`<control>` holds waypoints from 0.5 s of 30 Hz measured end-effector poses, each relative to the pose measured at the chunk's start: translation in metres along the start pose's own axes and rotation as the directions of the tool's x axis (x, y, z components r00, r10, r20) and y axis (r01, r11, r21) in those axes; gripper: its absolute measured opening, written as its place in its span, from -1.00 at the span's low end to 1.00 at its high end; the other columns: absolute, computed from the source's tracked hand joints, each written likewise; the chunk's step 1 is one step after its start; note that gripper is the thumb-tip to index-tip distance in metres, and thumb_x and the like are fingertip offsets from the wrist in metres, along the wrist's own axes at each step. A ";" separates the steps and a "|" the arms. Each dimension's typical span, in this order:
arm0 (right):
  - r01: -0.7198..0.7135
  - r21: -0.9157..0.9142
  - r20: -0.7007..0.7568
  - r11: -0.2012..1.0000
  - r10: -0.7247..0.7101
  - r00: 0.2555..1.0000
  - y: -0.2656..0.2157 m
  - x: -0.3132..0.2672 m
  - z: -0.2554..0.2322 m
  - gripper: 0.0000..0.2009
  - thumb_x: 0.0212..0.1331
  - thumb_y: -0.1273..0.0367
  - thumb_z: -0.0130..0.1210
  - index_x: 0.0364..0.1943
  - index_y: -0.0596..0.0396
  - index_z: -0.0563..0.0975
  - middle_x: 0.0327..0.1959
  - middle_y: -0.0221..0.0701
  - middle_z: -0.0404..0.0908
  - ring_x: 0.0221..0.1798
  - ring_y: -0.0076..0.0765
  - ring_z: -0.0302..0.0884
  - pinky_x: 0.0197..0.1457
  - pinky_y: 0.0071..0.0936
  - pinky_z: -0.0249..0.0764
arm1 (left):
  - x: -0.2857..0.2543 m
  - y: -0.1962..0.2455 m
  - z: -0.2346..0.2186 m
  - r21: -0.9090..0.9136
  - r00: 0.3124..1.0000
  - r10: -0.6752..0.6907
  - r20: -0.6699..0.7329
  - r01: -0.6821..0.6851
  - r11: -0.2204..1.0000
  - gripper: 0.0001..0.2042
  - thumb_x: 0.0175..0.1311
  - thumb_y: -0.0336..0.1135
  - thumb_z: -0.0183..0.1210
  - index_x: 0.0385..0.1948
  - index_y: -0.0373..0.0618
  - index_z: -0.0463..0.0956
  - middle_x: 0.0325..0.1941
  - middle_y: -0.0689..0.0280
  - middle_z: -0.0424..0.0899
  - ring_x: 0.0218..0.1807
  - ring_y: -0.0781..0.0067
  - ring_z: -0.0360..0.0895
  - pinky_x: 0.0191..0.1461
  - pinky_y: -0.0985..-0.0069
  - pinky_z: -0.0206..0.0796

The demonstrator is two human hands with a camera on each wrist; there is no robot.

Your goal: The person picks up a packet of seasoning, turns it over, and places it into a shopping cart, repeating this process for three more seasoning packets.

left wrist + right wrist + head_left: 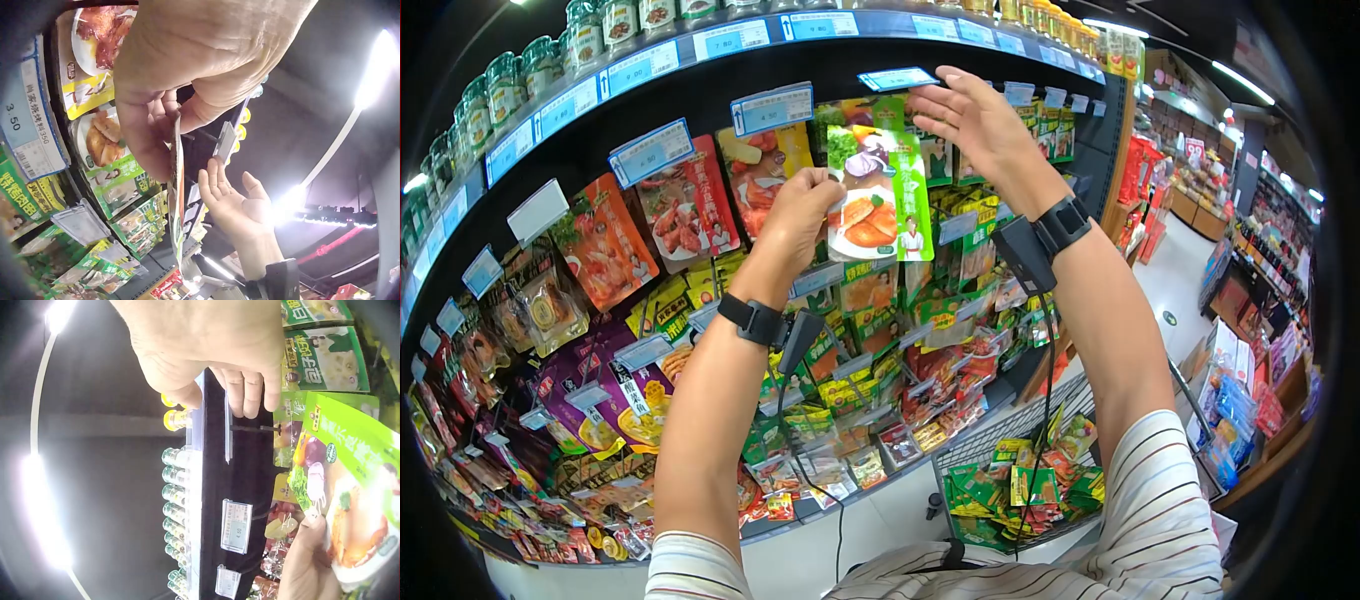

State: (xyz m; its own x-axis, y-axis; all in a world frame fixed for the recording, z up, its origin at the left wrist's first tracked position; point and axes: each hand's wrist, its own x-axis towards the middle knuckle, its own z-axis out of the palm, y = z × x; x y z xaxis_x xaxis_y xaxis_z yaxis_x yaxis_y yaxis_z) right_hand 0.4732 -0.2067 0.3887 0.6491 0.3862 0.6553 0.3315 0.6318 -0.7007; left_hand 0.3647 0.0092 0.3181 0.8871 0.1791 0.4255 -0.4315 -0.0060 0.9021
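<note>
My left hand [800, 218] pinches the left edge of a green packet [870, 215] with a picture of cooked chicken, held upright in front of the shelf. Seen from the left wrist, that hand [187, 81] has thumb and fingers on the packet [177, 206], which shows edge-on. The right hand [990, 130] is raised at the packet's upper right, fingers extended beside a tilted price tag [897, 78]. In the right wrist view its fingers lie by the tag [229, 428]; whether they touch it I cannot tell. Similar packets [325, 359] hang on hooks behind.
Jars [620, 22] line the shelf above, with price tags along its edge. Red and orange packets [605, 243] hang at the left, purple ones lower. A wire cart [1030, 415] holding several green and red packets stands below right, and an aisle [1175, 290] runs beyond.
</note>
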 end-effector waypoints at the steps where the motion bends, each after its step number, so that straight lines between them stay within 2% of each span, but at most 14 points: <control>1: 0.008 -0.010 0.000 1.000 -0.008 1.000 -0.002 0.001 0.001 -0.60 0.34 0.26 0.09 0.17 0.15 0.35 0.12 -0.01 0.52 0.18 -0.03 0.54 0.26 -0.13 0.49 | 0.000 0.002 0.002 0.001 1.000 0.006 -0.002 -0.006 1.000 -0.85 0.19 -0.33 0.21 -0.34 -0.01 0.39 -0.44 0.54 0.33 -0.45 0.71 0.25 -0.42 0.66 0.05; 5: 0.026 -0.030 0.016 0.999 -0.026 1.000 -0.004 0.002 0.002 -0.54 0.35 0.29 0.07 0.26 0.17 0.30 0.10 0.00 0.52 0.17 -0.03 0.55 0.22 -0.14 0.53 | 0.022 -0.014 -0.001 0.033 0.993 0.117 0.024 -0.118 0.992 -0.85 0.22 -0.35 0.19 -0.28 -0.07 0.39 -0.38 0.53 0.39 -0.40 0.72 0.31 -0.37 0.68 0.14; 8: 0.025 -0.023 0.023 0.999 -0.024 0.999 -0.003 0.002 0.003 -0.54 0.34 0.30 0.08 0.25 0.18 0.31 0.09 0.00 0.52 0.16 -0.03 0.56 0.20 -0.13 0.55 | 0.025 -0.012 0.005 0.043 0.992 0.123 0.006 -0.123 0.991 -0.86 0.24 -0.37 0.18 -0.25 -0.10 0.42 -0.35 0.51 0.43 -0.36 0.72 0.34 -0.33 0.68 0.19; 11: 0.023 -0.017 0.022 1.000 -0.023 1.000 -0.001 0.002 0.002 -0.55 0.33 0.30 0.09 0.23 0.17 0.33 0.09 -0.01 0.52 0.15 -0.04 0.56 0.20 -0.13 0.56 | 0.038 -0.016 0.009 -0.007 0.985 0.164 -0.054 -0.165 0.986 -0.85 0.23 -0.37 0.18 -0.22 -0.14 0.44 -0.34 0.47 0.46 -0.35 0.71 0.36 -0.31 0.67 0.21; 15: 0.029 -0.028 0.008 0.999 -0.029 1.000 0.000 0.000 0.003 -0.56 0.32 0.28 0.11 0.20 0.17 0.35 0.07 -0.04 0.53 0.14 -0.06 0.56 0.20 -0.14 0.56 | 0.051 -0.021 0.007 0.028 0.977 0.175 -0.121 -0.173 0.985 -0.81 0.20 -0.39 0.19 -0.19 -0.19 0.47 -0.33 0.44 0.49 -0.35 0.68 0.38 -0.31 0.67 0.22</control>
State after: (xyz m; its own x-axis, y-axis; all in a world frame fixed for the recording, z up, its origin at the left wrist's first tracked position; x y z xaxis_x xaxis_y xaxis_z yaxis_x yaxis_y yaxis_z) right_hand 0.4709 -0.2047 0.3894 0.6340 0.3729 0.6775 0.3695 0.6235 -0.6890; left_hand 0.4200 0.0113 0.3214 0.7715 0.2932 0.5646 -0.5733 -0.0645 0.8168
